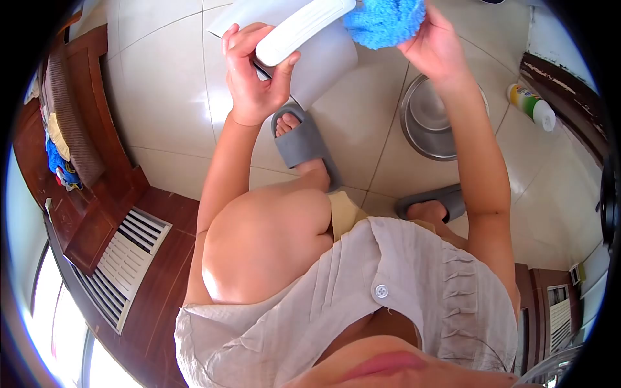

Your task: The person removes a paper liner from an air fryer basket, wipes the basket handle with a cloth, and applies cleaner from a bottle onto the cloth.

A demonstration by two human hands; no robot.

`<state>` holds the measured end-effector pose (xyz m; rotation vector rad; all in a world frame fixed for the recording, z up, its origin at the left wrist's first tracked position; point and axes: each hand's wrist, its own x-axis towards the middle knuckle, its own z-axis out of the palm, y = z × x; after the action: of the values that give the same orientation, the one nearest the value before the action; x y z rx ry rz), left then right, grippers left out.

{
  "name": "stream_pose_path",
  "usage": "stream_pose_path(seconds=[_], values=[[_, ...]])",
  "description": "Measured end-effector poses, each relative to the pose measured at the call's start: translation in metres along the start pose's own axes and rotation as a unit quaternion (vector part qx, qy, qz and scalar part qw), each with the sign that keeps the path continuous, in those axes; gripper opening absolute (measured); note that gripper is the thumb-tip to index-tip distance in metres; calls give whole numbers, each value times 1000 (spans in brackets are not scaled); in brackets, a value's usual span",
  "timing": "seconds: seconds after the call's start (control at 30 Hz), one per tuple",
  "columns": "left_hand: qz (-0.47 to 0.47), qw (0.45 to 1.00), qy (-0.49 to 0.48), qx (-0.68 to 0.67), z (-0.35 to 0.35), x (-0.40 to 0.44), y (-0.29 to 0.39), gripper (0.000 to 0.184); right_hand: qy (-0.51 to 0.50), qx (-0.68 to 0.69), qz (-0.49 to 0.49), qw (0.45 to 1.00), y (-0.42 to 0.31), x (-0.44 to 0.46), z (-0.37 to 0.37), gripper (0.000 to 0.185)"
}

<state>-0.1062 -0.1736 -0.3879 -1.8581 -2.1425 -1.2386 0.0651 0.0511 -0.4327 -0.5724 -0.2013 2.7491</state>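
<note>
A white curved bar, like a handle, point(304, 29) runs from my left hand point(255, 84) up to the right; its far end meets a fluffy blue cloth point(387, 22). The fingers and thumb of my left hand are closed round the bar's lower end, with a small dark piece beside them. My right hand point(440, 48) grips the blue cloth from its right side, and some fingers are hidden behind it. Beneath the bar lies a large pale, glossy panel point(330, 64), partly covered by the bar and my left hand.
A round metal basin point(414, 132) rests on the tiled floor behind my right forearm. Further right lies a green, yellow and white bottle point(530, 105). Dark wooden furniture point(97, 213) stands at the left. My slippered feet are below my hands.
</note>
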Motion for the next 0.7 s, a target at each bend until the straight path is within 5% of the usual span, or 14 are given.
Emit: stream_pose_path(seconds=[0.37, 0.43, 0.5, 0.57, 0.6, 0.7], values=[[-81, 996, -16, 17, 0, 36, -3, 47, -27, 40, 48, 998, -24, -12, -6, 46], [-207, 975, -73, 42, 4, 59, 5, 45, -30, 37, 47, 998, -26, -14, 2, 47], [-147, 980, -105, 80, 18, 77, -15, 51, -28, 4, 33, 999, -30, -14, 7, 50], [-239, 948, -208, 23, 16, 104, -11, 65, -75, 8, 50, 996, -42, -22, 24, 52], [-145, 972, -157, 94, 34, 107, -14, 37, -122, 14, 69, 990, -50, -26, 34, 55], [-151, 957, -222, 106, 58, 125, -17, 39, -93, -10, 54, 994, -66, -38, 53, 60]])
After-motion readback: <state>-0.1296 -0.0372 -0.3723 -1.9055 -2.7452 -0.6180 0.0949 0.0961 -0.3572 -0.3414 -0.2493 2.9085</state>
